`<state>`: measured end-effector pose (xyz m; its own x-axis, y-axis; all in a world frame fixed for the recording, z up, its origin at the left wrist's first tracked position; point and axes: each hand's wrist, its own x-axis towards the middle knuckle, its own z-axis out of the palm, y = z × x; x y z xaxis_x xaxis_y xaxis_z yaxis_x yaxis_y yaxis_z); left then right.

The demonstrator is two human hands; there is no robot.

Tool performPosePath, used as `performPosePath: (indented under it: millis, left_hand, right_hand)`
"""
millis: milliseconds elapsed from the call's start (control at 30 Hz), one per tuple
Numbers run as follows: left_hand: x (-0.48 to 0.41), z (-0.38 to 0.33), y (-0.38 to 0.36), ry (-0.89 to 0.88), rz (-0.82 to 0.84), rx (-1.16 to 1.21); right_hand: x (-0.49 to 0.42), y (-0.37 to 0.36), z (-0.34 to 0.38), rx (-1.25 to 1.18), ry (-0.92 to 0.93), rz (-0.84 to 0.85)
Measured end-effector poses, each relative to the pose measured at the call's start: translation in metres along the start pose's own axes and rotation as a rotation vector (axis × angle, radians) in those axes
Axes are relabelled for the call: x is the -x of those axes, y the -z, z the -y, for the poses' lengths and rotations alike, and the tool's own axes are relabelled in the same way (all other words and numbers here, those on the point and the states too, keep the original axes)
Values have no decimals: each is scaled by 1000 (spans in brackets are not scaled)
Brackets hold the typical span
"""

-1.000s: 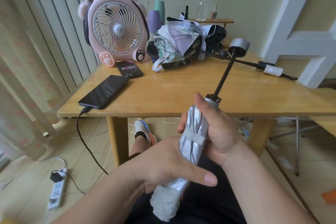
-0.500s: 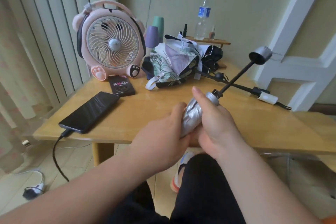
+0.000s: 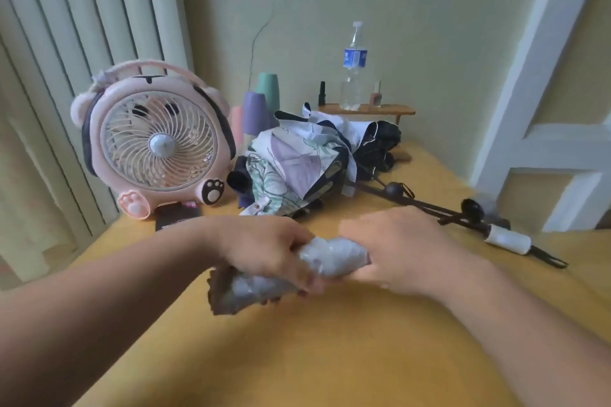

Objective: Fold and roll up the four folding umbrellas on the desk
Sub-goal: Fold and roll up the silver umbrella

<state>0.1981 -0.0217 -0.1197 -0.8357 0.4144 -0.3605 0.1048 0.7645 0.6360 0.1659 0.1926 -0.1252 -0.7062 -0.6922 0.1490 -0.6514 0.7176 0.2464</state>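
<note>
Grips the silver umbrella level — left hand round its canopy, right hand clasping the other end. Braced for tightening, probably.

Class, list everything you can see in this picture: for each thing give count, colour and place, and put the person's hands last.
Desk: one, yellow wood, foreground.
Rolled umbrella: one, silver, over the desk, in both hands.
Unfolded umbrellas: heap, count unclear, floral and black, behind the hands.
Umbrella handle: one, white, on a dark shaft, right.
Fan: one, pink, back left.
Cups: two, green and purple, right of the fan.
Water bottle: one, clear with blue label, on the shelf.
Shelf: one, wooden, at the back wall.
Small bottles: two, black and pinkish, on the shelf.
Left hand: one, grips the rolled umbrella's end nearer the fan.
Right hand: one, grips its other end.
</note>
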Motion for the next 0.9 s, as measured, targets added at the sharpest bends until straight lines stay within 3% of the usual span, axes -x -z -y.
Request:
performPosePath:
  millis: [67,100,167,267,300,367,433,467,533,633,800,900]
  left_hand:
    - [-22,-9,-2,98,-207,-524]
    - [-35,-9,-6,119,-308,-624]
    - [-58,-3,-14,89,-432,-543]
    - [-74,7,-8,56,-424,-267]
    - [-77,11,-5,33,-411,-157]
    - [-83,16,1,-45,-420,91]
    - [-90,16,3,-141,-442,336]
    - [-93,15,3,-178,-441,427]
    - [-96,10,1,-238,-415,510]
    - [-97,2,1,-329,-366,445]
    - [-80,-24,21,-441,-594,570]
    - [-65,-22,32,-481,-642,724]
  right_hand:
    - [-12,-9,-11,-25,-18,19]
    - [-16,-11,-17,-49,-32,8]
    - [-22,-9,-30,-71,-49,-20]
    - [-23,-1,-58,-86,-21,-83]
    - [-22,0,-69,-88,31,-196]
    - [-20,0,-89,-108,50,-627]
    - [-22,6,-106,-202,-129,-1028]
    - [-26,12,-112,-361,-249,-1120]
    - [-39,29,-113,-815,-432,-1080]
    - [-68,57,-101,-1258,-331,-958]
    - [-105,91,-61,-1354,-141,-972]
    - [-122,107,-36,-1353,-33,-934]
